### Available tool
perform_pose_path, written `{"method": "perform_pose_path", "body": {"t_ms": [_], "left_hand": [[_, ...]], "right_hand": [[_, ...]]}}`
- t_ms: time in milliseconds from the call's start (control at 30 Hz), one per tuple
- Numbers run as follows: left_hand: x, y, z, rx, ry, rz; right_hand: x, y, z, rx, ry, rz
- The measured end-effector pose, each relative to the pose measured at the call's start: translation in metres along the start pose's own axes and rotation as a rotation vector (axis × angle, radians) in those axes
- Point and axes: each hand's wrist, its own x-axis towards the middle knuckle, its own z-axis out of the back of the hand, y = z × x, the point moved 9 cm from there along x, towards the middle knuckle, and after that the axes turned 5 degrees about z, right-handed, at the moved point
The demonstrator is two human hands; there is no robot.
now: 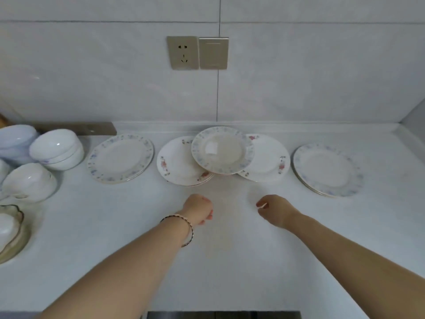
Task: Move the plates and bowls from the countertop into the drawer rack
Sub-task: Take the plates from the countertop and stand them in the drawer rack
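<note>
The left hand (199, 209) and right hand (274, 209) are hovering empty, fingers loosely curled, over the countertop (230, 261) just short of the plates — the blue-rimmed plate (222, 150), lying across two red-flowered plates (178, 164), is probably asking to be lifted first, by opposite rims.

Glossy ceramic plates (222, 150), matt countertop (230, 261)
</note>
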Motion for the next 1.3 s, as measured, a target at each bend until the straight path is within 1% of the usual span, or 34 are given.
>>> {"method": "perform_pose_path", "body": {"t_ms": [67,167,300,367,467,567,633,733,833,1000,1133,1200,1300], "left_hand": [[0.012,-0.019,0.007,-0.003,-0.019,-0.018],[0.031,-0.039,0.022,0.000,-0.064,-0.058],[0.064,-0.045,0.041,-0.047,-0.104,0.019],[0.088,-0.054,0.048,-0.073,-0.105,0.013],[0.123,-0.075,0.056,-0.120,-0.046,0.000],[0.159,-0.095,0.067,-0.113,-0.034,-0.024],[0.179,-0.105,0.062,-0.121,0.052,-0.046],[0.202,-0.109,0.051,-0.273,0.186,-0.022],[0.211,-0.109,0.048,-0.297,0.235,-0.005],[0.200,-0.112,0.056,-0.316,0.228,0.000],[0.162,-0.100,0.069,-0.298,0.202,-0.038],[0.137,-0.084,0.073,-0.283,0.179,-0.019],[0.095,-0.053,0.072,-0.271,0.192,0.008]], "right_hand": [[0.016,0.001,0.011,0.008,0.019,0.003],[0.046,0.002,0.026,0.057,-0.003,-0.008],[0.083,0.007,0.033,0.121,-0.022,-0.048],[0.102,0.009,0.035,0.162,-0.050,-0.089],[0.135,0.013,0.041,0.293,-0.141,-0.180],[0.165,0.021,0.046,0.383,-0.228,-0.267],[0.183,0.020,0.042,0.434,-0.257,-0.334],[0.202,0.016,0.028,0.551,-0.265,-0.423],[0.201,0.014,0.025,0.646,-0.329,-0.495],[0.184,0.020,0.028,0.742,-0.380,-0.476],[0.149,0.027,0.025,0.791,-0.396,-0.434],[0.122,0.028,0.021,0.789,-0.378,-0.405],[0.074,0.029,0.017,0.745,-0.363,-0.344]]}}
